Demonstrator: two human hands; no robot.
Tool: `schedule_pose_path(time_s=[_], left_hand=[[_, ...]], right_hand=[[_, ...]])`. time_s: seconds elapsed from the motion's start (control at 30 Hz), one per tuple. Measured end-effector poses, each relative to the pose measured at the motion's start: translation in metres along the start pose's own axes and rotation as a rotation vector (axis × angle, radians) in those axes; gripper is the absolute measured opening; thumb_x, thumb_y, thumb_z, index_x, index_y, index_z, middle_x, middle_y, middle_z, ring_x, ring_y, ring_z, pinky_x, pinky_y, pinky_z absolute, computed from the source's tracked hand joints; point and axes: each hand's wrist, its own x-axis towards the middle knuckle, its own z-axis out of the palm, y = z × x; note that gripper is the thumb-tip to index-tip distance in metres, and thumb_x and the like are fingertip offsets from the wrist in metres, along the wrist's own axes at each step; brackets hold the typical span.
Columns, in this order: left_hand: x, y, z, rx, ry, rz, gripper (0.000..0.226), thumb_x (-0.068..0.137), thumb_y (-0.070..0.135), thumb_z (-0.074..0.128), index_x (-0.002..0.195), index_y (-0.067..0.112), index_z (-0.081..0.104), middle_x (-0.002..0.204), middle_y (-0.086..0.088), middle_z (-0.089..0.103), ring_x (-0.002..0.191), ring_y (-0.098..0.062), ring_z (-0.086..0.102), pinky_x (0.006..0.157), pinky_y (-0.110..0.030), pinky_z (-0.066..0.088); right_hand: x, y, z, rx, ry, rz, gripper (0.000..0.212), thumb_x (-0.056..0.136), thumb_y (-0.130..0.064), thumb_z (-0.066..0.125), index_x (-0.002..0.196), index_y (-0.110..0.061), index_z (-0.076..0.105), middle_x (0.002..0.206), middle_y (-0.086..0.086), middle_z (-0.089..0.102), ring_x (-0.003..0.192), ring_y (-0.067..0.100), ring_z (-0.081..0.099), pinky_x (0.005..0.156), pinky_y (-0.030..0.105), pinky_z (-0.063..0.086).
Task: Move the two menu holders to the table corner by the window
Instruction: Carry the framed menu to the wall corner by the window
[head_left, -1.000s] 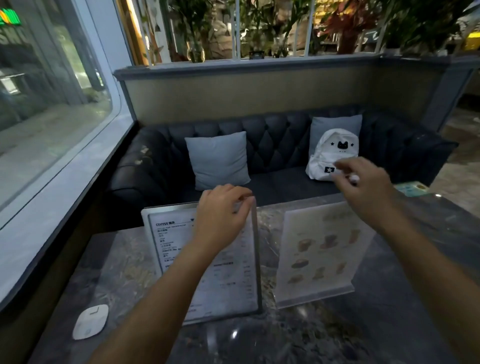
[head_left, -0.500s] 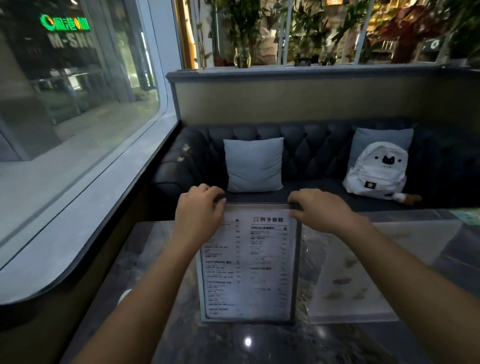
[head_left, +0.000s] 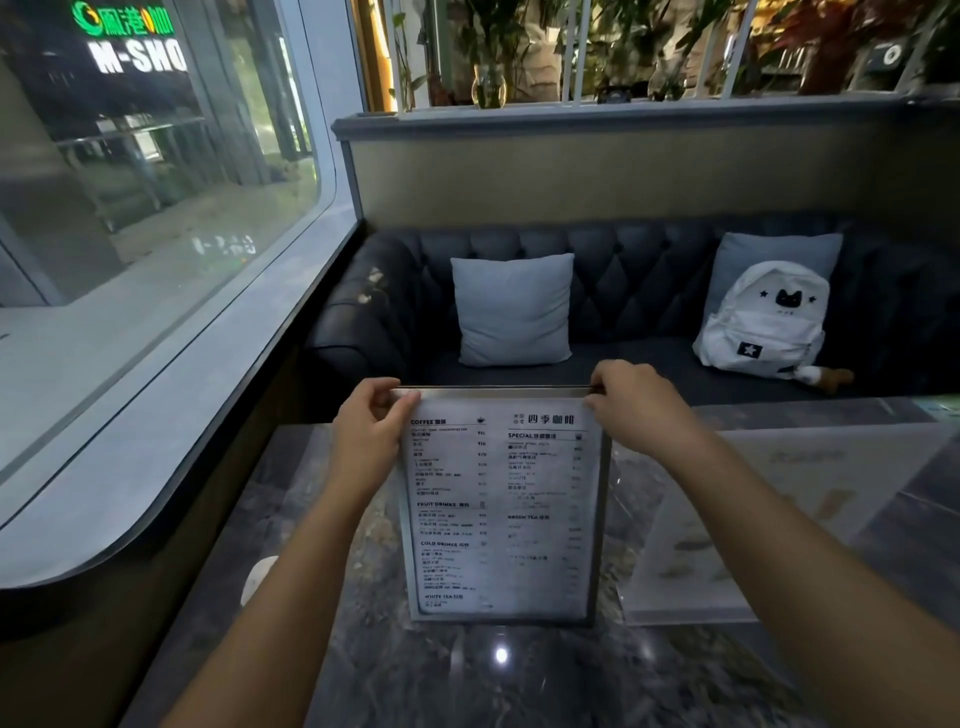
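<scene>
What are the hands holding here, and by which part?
Both hold the drinks menu holder by its top edge: the left hand at the top left corner, the right hand at the top right corner.

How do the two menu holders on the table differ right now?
The drinks menu holder is gripped at its top corners by the left hand and the right hand; the food picture holder stands untouched to its right. The first shows black text, the second faint pictures. Both are on the marble table.
</scene>
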Motion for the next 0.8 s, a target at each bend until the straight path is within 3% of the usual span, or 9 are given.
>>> schedule_pose_path(time_s=[0.1,0.23,0.4,0.53,0.63,0.73,0.8], left_hand=[[-0.006,-0.013,0.0,-0.147,0.011,-0.083,0.017,0.085,0.024,0.061,0.098,0.012,0.061,0.084,0.003,0.064,0.081,-0.014,0.061,0.068,-0.025,0.048],[-0.015,-0.032,0.002,-0.242,0.02,-0.201,0.023,0.084,0.031,0.06,0.099,0.013,0.062,0.089,0.0,0.067,0.087,-0.016,0.063,0.072,-0.029,0.051],[-0.035,-0.057,0.005,-0.281,-0.044,-0.298,0.018,0.084,0.026,0.061,0.097,0.013,0.064,0.091,-0.006,0.07,0.091,-0.024,0.065,0.084,-0.042,0.052],[-0.053,-0.073,0.006,-0.32,-0.099,-0.334,0.015,0.086,0.021,0.058,0.095,0.012,0.066,0.093,-0.006,0.07,0.091,-0.026,0.064,0.083,-0.043,0.05],[-0.064,-0.081,0.008,-0.344,-0.1,-0.365,0.022,0.087,0.022,0.056,0.098,0.006,0.065,0.093,-0.008,0.069,0.09,-0.024,0.063,0.076,-0.036,0.05],[-0.069,-0.086,0.01,-0.345,-0.107,-0.393,0.025,0.087,0.024,0.055,0.098,0.004,0.065,0.098,-0.013,0.068,0.091,-0.025,0.063,0.079,-0.04,0.05],[-0.07,-0.088,0.011,-0.358,-0.113,-0.406,0.026,0.087,0.024,0.055,0.096,0.002,0.065,0.095,-0.013,0.068,0.088,-0.024,0.064,0.078,-0.04,0.051]], right_hand=[[-0.008,-0.006,0.015,0.191,0.073,0.076,0.034,0.091,-0.022,0.045,0.118,-0.001,0.041,0.117,0.022,0.055,0.102,0.036,0.053,0.074,0.036,0.039],[-0.026,-0.003,0.046,0.658,0.209,0.167,0.061,0.089,-0.036,0.048,0.139,-0.012,0.021,0.14,0.014,0.042,0.125,0.029,0.043,0.097,0.037,0.037],[-0.051,0.012,0.097,0.891,0.316,0.183,0.039,0.086,-0.049,0.045,0.12,-0.03,0.042,0.115,-0.004,0.059,0.106,0.017,0.057,0.088,0.042,0.049],[-0.059,0.027,0.126,0.982,0.274,0.244,0.019,0.088,-0.05,0.041,0.105,-0.043,0.046,0.1,-0.015,0.06,0.094,0.006,0.059,0.068,0.025,0.047],[-0.065,0.035,0.14,0.994,0.229,0.309,0.034,0.091,-0.048,0.036,0.115,-0.03,0.051,0.109,-0.005,0.061,0.092,0.005,0.057,0.066,0.025,0.046],[-0.068,0.042,0.15,1.023,0.21,0.385,0.044,0.092,-0.044,0.037,0.127,-0.019,0.049,0.125,0.005,0.058,0.108,0.02,0.056,0.091,0.044,0.049],[-0.067,0.045,0.153,1.052,0.213,0.402,0.041,0.092,-0.041,0.039,0.123,-0.018,0.054,0.122,0.007,0.061,0.108,0.022,0.057,0.095,0.047,0.048]])
